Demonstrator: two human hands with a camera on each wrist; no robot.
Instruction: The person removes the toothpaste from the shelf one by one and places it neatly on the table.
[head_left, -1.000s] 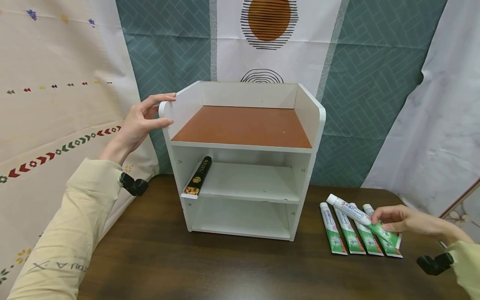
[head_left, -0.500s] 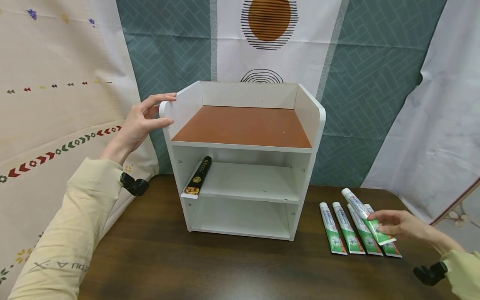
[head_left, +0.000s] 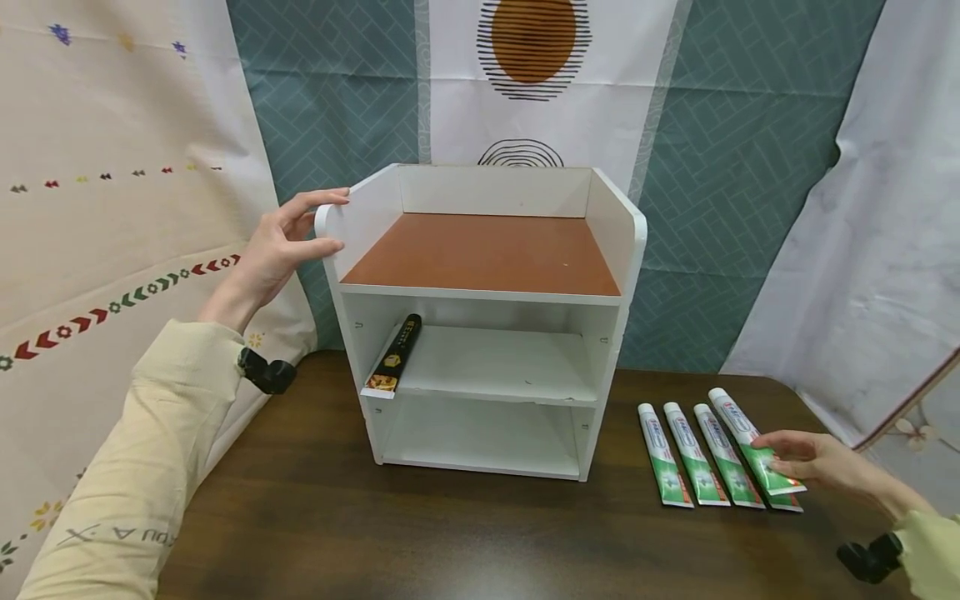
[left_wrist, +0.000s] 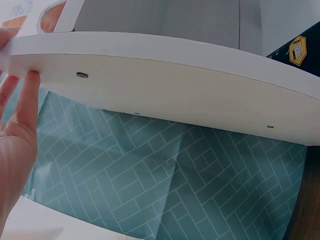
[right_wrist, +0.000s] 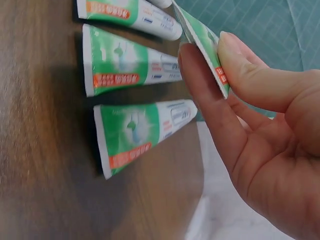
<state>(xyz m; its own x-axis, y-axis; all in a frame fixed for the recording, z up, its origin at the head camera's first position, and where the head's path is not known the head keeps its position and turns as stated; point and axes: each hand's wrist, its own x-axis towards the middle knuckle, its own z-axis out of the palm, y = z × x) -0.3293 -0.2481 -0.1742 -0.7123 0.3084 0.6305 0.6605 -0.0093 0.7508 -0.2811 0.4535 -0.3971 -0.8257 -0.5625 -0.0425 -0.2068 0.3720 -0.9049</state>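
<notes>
My left hand [head_left: 272, 250] grips the upper left side panel of a white shelf unit [head_left: 480, 292], thumb and fingers on either side of the board. In the left wrist view, fingers [left_wrist: 27, 102] press the panel's outer face. My right hand [head_left: 821, 467] pinches the flat green end of a white-and-green toothpaste tube [head_left: 742, 427], its white cap pointing away to the upper left. Beneath it lies a row of similar toothpaste tubes [head_left: 696, 457] on the table, the rightmost mostly covered by the held one. Edge-on in the right wrist view is the held tube's crimped end [right_wrist: 212, 57].
A black toothpaste tube [head_left: 395, 354] lies on the middle shelf at its left side. The unit stands on a dark wooden table [head_left: 480, 542] in front of a patterned teal curtain [head_left: 750, 208]. Pale cloths hang at both sides.
My right hand has carried the held tube rightward from above the row's middle to over the rightmost tube, turning it steeper. The left hand keeps its grip on the shelf unit.
</notes>
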